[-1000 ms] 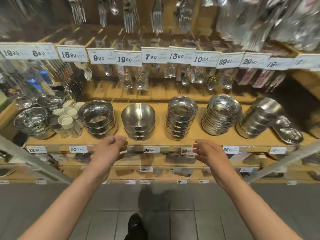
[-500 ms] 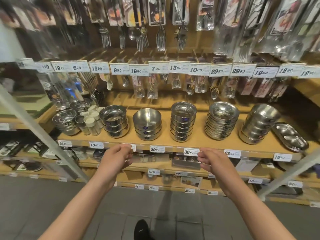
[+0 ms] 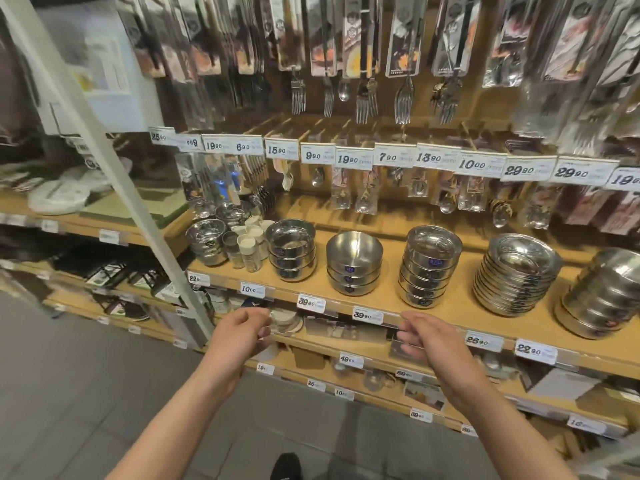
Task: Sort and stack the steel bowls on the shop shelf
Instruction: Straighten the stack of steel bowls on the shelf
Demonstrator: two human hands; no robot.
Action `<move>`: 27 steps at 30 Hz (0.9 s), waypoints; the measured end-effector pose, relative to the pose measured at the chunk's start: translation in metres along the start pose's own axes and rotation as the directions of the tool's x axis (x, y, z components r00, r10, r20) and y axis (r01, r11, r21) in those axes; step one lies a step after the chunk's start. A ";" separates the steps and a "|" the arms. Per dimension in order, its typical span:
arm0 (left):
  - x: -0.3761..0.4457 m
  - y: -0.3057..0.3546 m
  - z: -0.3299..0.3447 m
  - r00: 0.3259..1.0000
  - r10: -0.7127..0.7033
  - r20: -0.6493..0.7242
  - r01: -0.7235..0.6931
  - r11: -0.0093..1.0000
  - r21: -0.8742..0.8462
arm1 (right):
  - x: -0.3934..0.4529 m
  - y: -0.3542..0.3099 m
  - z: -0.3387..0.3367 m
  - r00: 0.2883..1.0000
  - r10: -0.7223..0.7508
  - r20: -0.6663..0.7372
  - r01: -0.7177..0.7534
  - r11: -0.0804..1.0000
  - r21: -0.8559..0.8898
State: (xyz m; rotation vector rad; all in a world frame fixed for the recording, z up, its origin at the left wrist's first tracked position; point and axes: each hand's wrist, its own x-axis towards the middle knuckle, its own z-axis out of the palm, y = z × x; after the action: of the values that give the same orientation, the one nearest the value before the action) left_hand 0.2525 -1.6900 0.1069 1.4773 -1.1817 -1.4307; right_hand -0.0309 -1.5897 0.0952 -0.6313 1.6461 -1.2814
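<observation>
Steel bowls stacked in several nested piles along the wooden shelf, above the price tags; deeper straight-walled stack to the right, shallow dish stack beyond, a further pile to the left beside white-capped jars. Judged rigid, light singly, heavier as a stack, smooth and slippery; nested rims likely to bind or clatter. Best taken at the rim, thumb inside and fingers outside, or with both palms around the stack's lower wall. Left hand and right hand held apart below the shelf edge, fingers loosely curled, gripping nothing. Packaged forks hung overhead.
</observation>
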 end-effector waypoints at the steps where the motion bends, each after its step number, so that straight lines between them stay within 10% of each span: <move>1: 0.005 -0.001 -0.002 1.000 -0.005 0.000 0.005 1.000 -0.005 | 0.004 -0.001 0.005 1.000 0.004 0.006 -0.004 1.000 -0.006; 15: 0.188 0.007 -0.048 0.988 -0.111 0.103 0.112 0.994 -0.003 | 0.132 -0.008 0.136 0.996 0.080 -0.023 -0.082 0.993 -0.089; 27: 0.324 0.047 -0.035 0.930 -0.207 0.304 0.147 0.967 0.208 | 0.221 -0.035 0.241 0.958 0.273 -0.094 -0.249 0.946 0.206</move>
State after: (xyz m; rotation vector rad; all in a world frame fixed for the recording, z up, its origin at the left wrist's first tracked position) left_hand 0.2655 -2.0153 0.0585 1.5445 -1.4401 -1.7807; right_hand 0.0805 -1.8943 0.0436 -0.2117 1.6166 -1.2819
